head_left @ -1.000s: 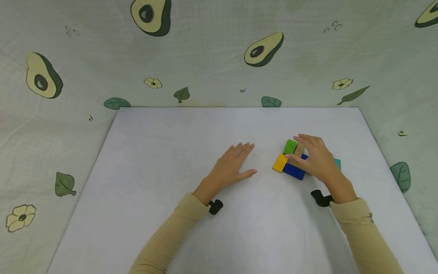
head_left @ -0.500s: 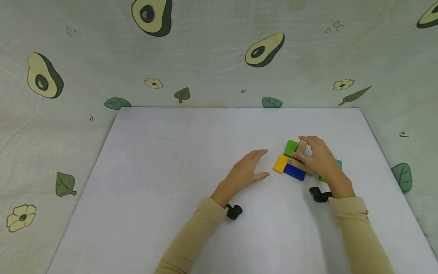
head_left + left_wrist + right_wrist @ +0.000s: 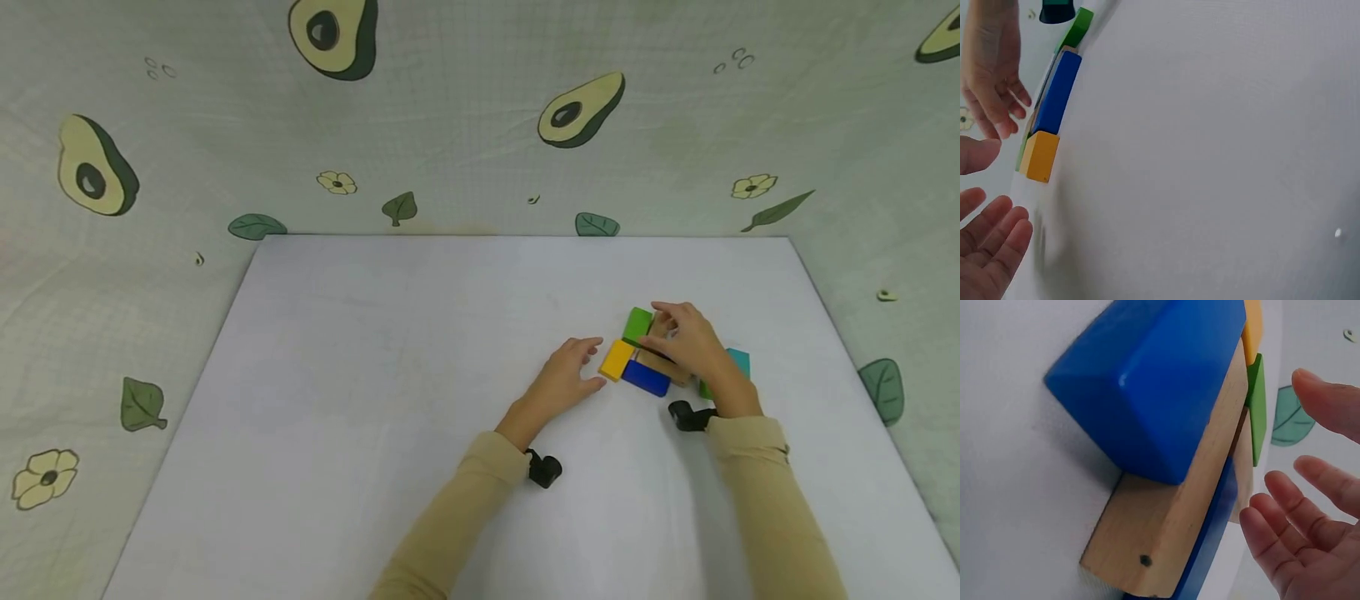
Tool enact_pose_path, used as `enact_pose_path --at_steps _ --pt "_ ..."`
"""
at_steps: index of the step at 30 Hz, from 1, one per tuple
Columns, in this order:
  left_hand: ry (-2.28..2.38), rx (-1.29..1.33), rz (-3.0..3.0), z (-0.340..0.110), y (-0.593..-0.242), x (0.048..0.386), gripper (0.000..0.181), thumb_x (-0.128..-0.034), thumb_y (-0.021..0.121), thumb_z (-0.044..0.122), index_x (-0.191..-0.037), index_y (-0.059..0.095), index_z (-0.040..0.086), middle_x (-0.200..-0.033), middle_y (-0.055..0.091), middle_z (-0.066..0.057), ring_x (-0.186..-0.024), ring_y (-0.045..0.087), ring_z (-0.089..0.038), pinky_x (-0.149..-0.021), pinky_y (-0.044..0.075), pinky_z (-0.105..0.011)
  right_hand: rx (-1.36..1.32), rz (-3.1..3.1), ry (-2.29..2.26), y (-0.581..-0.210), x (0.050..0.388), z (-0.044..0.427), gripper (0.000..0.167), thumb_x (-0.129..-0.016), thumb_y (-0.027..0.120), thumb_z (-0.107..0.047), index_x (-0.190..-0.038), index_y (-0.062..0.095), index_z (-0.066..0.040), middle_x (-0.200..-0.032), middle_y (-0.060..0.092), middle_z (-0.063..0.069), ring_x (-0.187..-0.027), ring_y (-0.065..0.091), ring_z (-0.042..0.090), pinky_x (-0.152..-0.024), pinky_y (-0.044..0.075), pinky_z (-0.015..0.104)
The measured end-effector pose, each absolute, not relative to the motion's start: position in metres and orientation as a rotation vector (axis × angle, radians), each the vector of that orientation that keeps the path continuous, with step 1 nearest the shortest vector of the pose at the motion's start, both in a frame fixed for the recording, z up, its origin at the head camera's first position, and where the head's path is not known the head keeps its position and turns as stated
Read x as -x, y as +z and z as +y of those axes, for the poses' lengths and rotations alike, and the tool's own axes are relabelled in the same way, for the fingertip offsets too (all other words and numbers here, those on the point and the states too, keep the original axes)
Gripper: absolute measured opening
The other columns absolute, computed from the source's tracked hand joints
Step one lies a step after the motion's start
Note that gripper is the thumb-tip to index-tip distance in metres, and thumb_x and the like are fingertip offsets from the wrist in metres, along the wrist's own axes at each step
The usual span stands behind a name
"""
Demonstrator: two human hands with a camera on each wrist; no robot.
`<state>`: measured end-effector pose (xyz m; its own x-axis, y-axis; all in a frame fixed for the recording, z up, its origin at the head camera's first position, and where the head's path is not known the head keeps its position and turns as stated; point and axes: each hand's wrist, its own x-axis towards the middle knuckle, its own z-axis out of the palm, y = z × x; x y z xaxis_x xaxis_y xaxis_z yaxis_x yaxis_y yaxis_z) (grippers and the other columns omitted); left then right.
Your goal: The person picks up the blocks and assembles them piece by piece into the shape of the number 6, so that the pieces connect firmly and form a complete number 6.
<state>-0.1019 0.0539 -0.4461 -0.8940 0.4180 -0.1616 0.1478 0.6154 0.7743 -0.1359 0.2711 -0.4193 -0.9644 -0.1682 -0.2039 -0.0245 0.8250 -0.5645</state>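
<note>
Several coloured blocks lie close together on the white tabletop: a yellow block (image 3: 617,360), a green block (image 3: 637,326), a blue block (image 3: 647,378) and a plain wooden block (image 3: 664,365). My left hand (image 3: 561,380) is just left of the yellow block, apart from it, its fingers spread from the thumb. Over the group's right part hovers my right hand (image 3: 692,343), with nothing between thumb and fingers in the right wrist view. Beneath it, a second blue block (image 3: 1210,531) and another wooden block (image 3: 1244,462) show in that view, partly hidden.
Right of the group, a teal block (image 3: 739,360) and a second green block (image 3: 704,390) sit partly behind the right wrist. A cloth printed with avocados (image 3: 579,110) surrounds the white table (image 3: 375,333). Black wrist cameras (image 3: 543,469) are worn at both cuffs.
My left hand has moved right, up to the yellow block, its fingers now more bent. The right hand has shifted slightly and stays over the group. The blocks look nearly unmoved.
</note>
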Motion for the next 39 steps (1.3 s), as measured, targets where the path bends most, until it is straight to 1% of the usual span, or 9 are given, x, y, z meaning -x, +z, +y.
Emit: enact_pose_path --at_steps 4,8,13,17,21,25,28,35,39 --pt "1.161 -0.414 2.525 0.06 -0.453 0.102 0.055 -0.0852 0.068 0.021 -0.135 0.046 0.014 -0.118 0.055 -0.001 -0.098 0.052 -0.008 -0.085 0.044 -0.016 0.147 2.738 -0.836 -0.424 0.141 0.272 0.073 -0.088 0.062 -0.031 -0.14 0.028 0.007 -0.123 0.039 0.031 -0.106 0.043 0.04 -0.089 0.039 0.055" --pt "1.184 -0.414 2.54 0.067 -0.459 0.105 0.055 -0.0836 0.069 0.023 -0.133 0.048 0.011 -0.111 0.056 0.0 -0.09 0.05 -0.006 -0.081 0.043 -0.013 0.149 2.723 -0.811 -0.425 0.145 0.273 0.076 -0.087 0.064 -0.031 -0.139 0.027 0.01 -0.12 0.04 0.031 -0.103 0.042 0.039 -0.089 0.038 0.054" --pt "1.217 -0.392 2.538 0.075 -0.467 0.108 0.056 -0.0814 0.072 0.024 -0.131 0.049 0.01 -0.102 0.052 0.002 -0.086 0.046 -0.004 -0.078 0.042 -0.013 0.161 2.704 -0.773 -0.423 0.149 0.271 0.077 -0.084 0.066 -0.029 -0.138 0.029 0.012 -0.121 0.04 0.033 -0.105 0.039 0.04 -0.093 0.034 0.058" --pt "1.152 -0.394 2.58 0.079 -0.468 0.11 0.056 -0.0797 0.073 0.027 -0.127 0.05 0.009 -0.095 0.049 0.003 -0.084 0.044 -0.005 -0.075 0.04 -0.013 0.192 2.691 -0.754 -0.426 0.153 0.271 0.075 -0.084 0.067 -0.027 -0.135 0.032 0.014 -0.119 0.041 0.033 -0.103 0.038 0.039 -0.093 0.034 0.056" --pt "1.026 -0.418 2.652 0.083 -0.466 0.11 0.054 -0.0789 0.074 0.031 -0.122 0.05 0.008 -0.096 0.05 0.002 -0.085 0.044 -0.006 -0.077 0.04 -0.015 0.203 2.678 -0.734 -0.427 0.155 0.27 0.073 -0.084 0.067 -0.027 -0.134 0.034 0.015 -0.118 0.041 0.032 -0.099 0.038 0.037 -0.092 0.035 0.055" --pt "0.93 -0.435 2.708 0.087 -0.466 0.11 0.048 -0.0783 0.073 0.035 -0.113 0.05 0.011 -0.096 0.051 0.001 -0.086 0.044 -0.007 -0.075 0.038 -0.015 0.18 2.652 -0.713 -0.425 0.157 0.27 0.075 -0.084 0.066 -0.028 -0.135 0.031 0.015 -0.125 0.036 0.036 -0.103 0.038 0.04 -0.096 0.033 0.058" --pt "0.882 -0.437 2.739 0.089 -0.465 0.11 0.044 -0.0774 0.073 0.036 -0.105 0.049 0.012 -0.09 0.048 0.003 -0.083 0.043 -0.008 -0.07 0.035 -0.016 0.164 2.634 -0.699 -0.424 0.157 0.271 0.078 -0.084 0.066 -0.031 -0.135 0.029 0.015 -0.128 0.032 0.038 -0.106 0.036 0.042 -0.098 0.031 0.06" --pt "0.792 -0.416 2.78 0.091 -0.462 0.11 0.04 -0.0771 0.073 0.038 -0.092 0.045 0.013 -0.08 0.042 0.004 -0.076 0.041 -0.009 -0.064 0.031 -0.017 0.161 2.641 -0.67 -0.427 0.158 0.271 0.079 -0.084 0.066 -0.033 -0.135 0.03 0.015 -0.123 0.036 0.036 -0.104 0.038 0.041 -0.096 0.033 0.058" --pt "0.741 -0.415 2.805 0.092 -0.462 0.111 0.041 -0.0774 0.072 0.039 -0.09 0.044 0.013 -0.078 0.043 0.003 -0.073 0.041 -0.009 -0.062 0.031 -0.018 0.178 2.666 -0.661 -0.429 0.158 0.272 0.077 -0.084 0.066 -0.031 -0.134 0.032 0.015 -0.121 0.038 0.036 -0.102 0.04 0.041 -0.094 0.035 0.056"
